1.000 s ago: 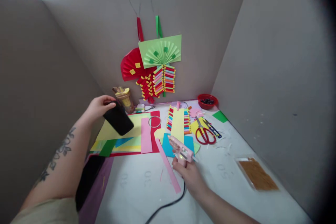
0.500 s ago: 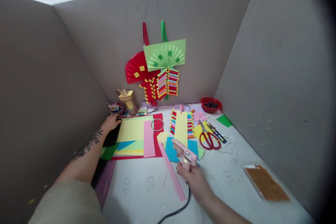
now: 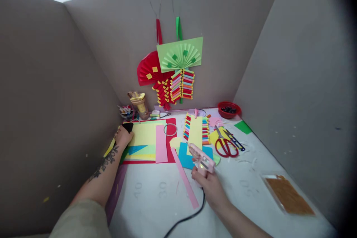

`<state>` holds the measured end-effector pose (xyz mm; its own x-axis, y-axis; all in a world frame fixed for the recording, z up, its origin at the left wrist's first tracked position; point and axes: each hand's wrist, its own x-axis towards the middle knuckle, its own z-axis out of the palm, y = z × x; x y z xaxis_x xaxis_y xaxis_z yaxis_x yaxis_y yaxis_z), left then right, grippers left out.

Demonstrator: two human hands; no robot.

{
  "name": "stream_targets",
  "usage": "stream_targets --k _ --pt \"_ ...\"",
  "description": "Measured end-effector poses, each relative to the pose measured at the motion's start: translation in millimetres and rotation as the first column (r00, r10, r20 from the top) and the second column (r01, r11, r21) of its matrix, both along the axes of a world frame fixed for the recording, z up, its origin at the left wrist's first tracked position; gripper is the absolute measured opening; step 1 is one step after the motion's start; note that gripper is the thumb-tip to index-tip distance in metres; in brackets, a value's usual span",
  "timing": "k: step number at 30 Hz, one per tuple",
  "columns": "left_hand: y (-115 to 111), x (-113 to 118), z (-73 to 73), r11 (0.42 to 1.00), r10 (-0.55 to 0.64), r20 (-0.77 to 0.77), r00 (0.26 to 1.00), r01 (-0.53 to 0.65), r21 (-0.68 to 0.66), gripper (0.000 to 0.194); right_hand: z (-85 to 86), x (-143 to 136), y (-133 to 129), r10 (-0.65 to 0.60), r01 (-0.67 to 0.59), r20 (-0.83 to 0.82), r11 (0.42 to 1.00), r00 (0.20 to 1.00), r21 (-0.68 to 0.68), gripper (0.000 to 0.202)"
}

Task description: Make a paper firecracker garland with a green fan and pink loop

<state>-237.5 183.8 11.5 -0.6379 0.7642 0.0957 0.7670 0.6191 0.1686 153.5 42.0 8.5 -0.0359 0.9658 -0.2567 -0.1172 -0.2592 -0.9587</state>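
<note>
At the left end of the paper stack, my left hand [image 3: 122, 137] is closed on a black object [image 3: 128, 127], whose full shape is hidden. My right hand [image 3: 208, 182] grips a pink glue gun [image 3: 203, 159] by its handle, nozzle toward the upper left. Beneath and beyond the gun lie a blue sheet [image 3: 183, 155] and a pale yellow strip [image 3: 196, 130] over rows of coloured paper rolls [image 3: 205, 130]. A long pink strip [image 3: 186, 180] runs down the table beside the gun. On the stack rest a pink sheet [image 3: 161, 144] and a metal ring [image 3: 170, 135].
Red-handled scissors [image 3: 226, 148] and a cutter [image 3: 236, 142] lie to the right. Farther back stands a red bowl [image 3: 229, 114]. A bag of brown material [image 3: 290, 195] is at the right edge. Paper fans [image 3: 182, 57] hang on the back wall. A black cord [image 3: 186, 218] crosses the front.
My left hand has moved slightly right and down, and the black object now sticks up from it, with yellow paper showing at its left. The whole view has shifted a little.
</note>
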Motion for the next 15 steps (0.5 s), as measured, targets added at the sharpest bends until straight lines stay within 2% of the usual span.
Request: stream_targets --k 6,12,15 --pt "-1.7 -15.1 2.2 0.996 -0.045 0.030 0.999 0.047 -0.073 0.075 1.9 4.1 1.6 0.017 -0.018 0.027 0.999 0.999 0.038 0.019" --pt "-2.0 -32.1 3.5 0.995 -0.095 0.057 0.994 0.097 -0.038 0.076 0.9 4.8 2.9 0.017 -0.017 0.020 0.999 1.000 0.038 0.021" --pt "-2.7 -37.5 2.9 0.986 -0.166 -0.030 0.986 0.167 0.011 0.077 0.3 5.0 4.5 0.001 -0.001 0.013 0.998 1.000 0.058 0.021"
